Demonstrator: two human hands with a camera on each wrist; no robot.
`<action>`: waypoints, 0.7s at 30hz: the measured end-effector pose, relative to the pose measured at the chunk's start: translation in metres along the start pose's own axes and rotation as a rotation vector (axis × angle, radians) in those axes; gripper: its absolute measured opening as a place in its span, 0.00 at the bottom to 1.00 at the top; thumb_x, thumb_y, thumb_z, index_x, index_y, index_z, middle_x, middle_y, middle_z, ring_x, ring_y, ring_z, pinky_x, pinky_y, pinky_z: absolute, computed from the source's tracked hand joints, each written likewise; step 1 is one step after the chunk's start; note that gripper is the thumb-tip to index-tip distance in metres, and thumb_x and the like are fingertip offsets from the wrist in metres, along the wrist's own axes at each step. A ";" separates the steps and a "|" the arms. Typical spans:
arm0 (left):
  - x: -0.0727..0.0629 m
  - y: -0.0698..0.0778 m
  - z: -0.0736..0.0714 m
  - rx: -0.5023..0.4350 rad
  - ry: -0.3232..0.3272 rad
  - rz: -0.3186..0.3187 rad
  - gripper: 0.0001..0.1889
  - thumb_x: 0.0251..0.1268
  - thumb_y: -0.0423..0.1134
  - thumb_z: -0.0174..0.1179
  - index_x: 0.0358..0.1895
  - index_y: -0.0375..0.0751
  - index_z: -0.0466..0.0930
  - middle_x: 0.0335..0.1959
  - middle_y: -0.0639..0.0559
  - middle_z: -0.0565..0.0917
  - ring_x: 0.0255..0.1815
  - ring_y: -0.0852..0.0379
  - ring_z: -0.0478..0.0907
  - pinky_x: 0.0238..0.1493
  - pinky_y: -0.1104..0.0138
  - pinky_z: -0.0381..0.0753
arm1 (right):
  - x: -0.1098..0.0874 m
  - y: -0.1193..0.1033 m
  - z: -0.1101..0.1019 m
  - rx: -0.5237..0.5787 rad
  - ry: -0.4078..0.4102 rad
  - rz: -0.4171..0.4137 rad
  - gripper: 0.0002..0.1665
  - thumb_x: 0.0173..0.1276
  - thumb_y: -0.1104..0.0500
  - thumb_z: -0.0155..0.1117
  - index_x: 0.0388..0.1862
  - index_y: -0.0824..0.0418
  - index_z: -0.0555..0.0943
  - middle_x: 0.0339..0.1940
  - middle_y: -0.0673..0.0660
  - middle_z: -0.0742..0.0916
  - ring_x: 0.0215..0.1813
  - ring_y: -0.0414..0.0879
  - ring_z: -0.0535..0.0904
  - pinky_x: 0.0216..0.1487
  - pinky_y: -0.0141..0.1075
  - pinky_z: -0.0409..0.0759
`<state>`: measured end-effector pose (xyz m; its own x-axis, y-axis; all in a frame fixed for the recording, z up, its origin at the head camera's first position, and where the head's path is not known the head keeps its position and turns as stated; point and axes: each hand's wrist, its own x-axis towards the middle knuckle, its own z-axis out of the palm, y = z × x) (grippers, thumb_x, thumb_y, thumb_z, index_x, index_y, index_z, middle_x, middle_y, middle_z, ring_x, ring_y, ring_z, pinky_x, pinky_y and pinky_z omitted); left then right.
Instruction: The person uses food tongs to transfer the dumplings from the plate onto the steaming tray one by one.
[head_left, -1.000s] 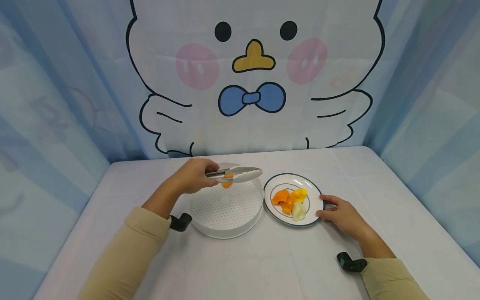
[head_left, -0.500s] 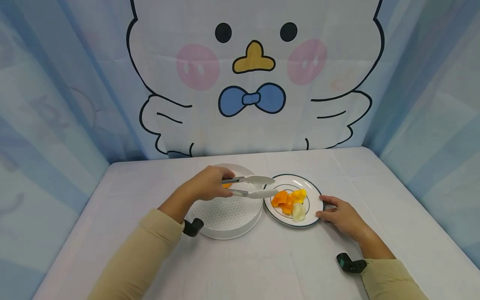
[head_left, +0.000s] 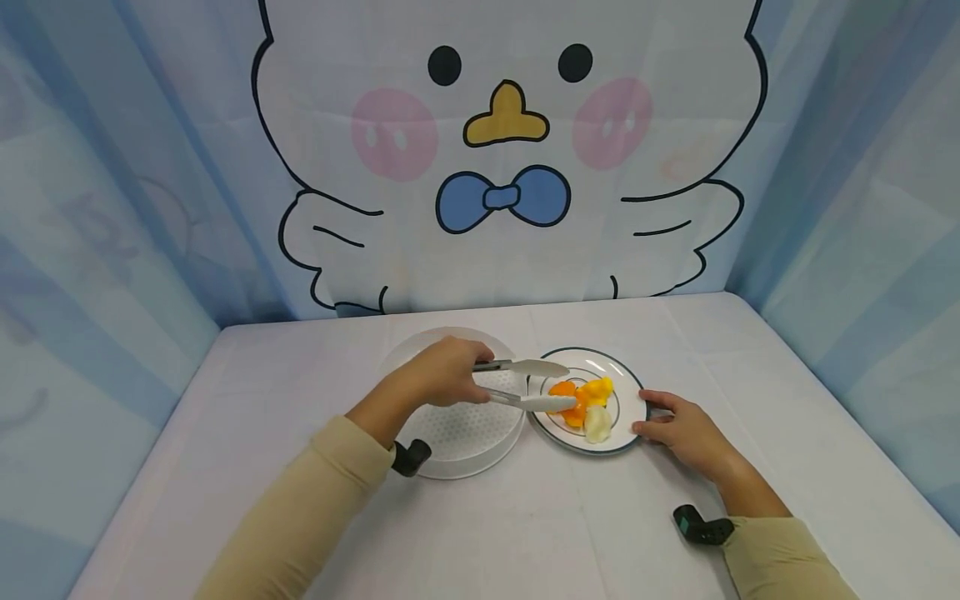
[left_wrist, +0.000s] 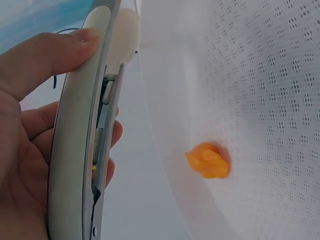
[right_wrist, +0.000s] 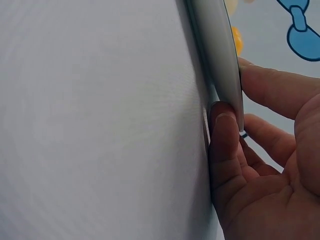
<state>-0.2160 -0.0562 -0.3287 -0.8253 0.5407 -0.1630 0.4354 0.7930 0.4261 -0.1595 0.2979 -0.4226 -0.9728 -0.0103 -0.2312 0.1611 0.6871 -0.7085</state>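
In the head view my left hand point(head_left: 438, 371) grips a pair of tongs point(head_left: 536, 403) with pale tips. The tips are spread apart over the left side of a white, blue-rimmed plate point(head_left: 626, 417). Several soft-looking pieces lie there: orange point(head_left: 573, 415), yellow point(head_left: 597, 389) and pale cream point(head_left: 597, 424). The lower tip overlaps the orange; I cannot tell whether they touch. My right hand point(head_left: 693, 432) pinches the plate's right edge; in the right wrist view a finger point(right_wrist: 224, 137) is beneath the rim. One orange lump point(left_wrist: 207, 161) sits inside a white perforated basket point(left_wrist: 280, 100).
The round basket stands to the left of the plate, their edges close together, with my left forearm reaching over its front left. A white cloth point(head_left: 480, 542) covers the table. Patterned curtains point(head_left: 495, 258) enclose the back and sides.
My left hand has moved right with the tongs, from above the basket to over the plate. An orange piece now lies in the basket. The right hand and plate have stayed put.
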 end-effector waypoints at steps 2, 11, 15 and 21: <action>0.002 0.004 0.002 0.003 -0.008 0.001 0.27 0.58 0.41 0.73 0.61 0.38 0.79 0.50 0.47 0.85 0.42 0.55 0.78 0.50 0.60 0.78 | 0.000 0.001 0.000 0.004 -0.002 -0.004 0.46 0.67 0.48 0.70 0.75 0.69 0.63 0.72 0.73 0.67 0.50 0.56 0.74 0.50 0.44 0.77; 0.005 0.013 0.006 0.071 -0.021 -0.029 0.30 0.57 0.43 0.74 0.63 0.39 0.78 0.54 0.47 0.84 0.45 0.55 0.79 0.52 0.59 0.79 | 0.000 0.002 0.000 -0.003 0.001 -0.004 0.46 0.67 0.47 0.70 0.75 0.69 0.64 0.72 0.72 0.67 0.50 0.55 0.74 0.49 0.43 0.77; 0.006 0.013 0.006 0.079 -0.017 -0.020 0.29 0.58 0.43 0.74 0.62 0.39 0.79 0.52 0.47 0.84 0.43 0.55 0.79 0.51 0.59 0.79 | 0.001 0.002 0.000 -0.012 0.007 -0.002 0.46 0.67 0.47 0.70 0.75 0.68 0.64 0.72 0.72 0.67 0.50 0.56 0.74 0.51 0.45 0.77; 0.007 0.013 0.005 0.073 -0.020 -0.007 0.23 0.60 0.40 0.72 0.58 0.38 0.81 0.48 0.47 0.85 0.39 0.56 0.78 0.46 0.62 0.79 | 0.001 0.002 0.001 -0.009 0.007 -0.001 0.45 0.67 0.48 0.70 0.75 0.69 0.64 0.72 0.73 0.67 0.50 0.56 0.75 0.51 0.45 0.77</action>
<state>-0.2141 -0.0408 -0.3286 -0.8214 0.5400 -0.1834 0.4553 0.8146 0.3593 -0.1600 0.2986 -0.4246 -0.9742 -0.0058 -0.2254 0.1585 0.6934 -0.7029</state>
